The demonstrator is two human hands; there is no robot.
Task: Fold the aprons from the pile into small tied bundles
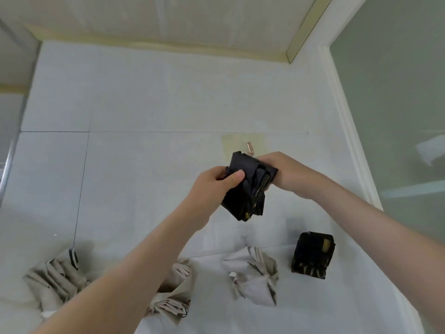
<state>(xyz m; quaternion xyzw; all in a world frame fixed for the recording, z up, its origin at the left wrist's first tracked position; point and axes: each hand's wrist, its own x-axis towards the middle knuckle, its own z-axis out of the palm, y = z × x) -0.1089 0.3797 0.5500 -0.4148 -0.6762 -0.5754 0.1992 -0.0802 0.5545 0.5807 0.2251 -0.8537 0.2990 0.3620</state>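
While the left hand (216, 182) and the right hand (281, 172) each have a tight grip on the folded-up black apron (248, 189) between them, one black bundle (313, 255) and some beige bundles (252, 273) below the grip look done, so this one seems not yet tied.

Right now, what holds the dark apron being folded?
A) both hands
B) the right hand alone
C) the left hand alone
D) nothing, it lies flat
A: the left hand and the right hand each grip one side of the dark apron, held in the air.
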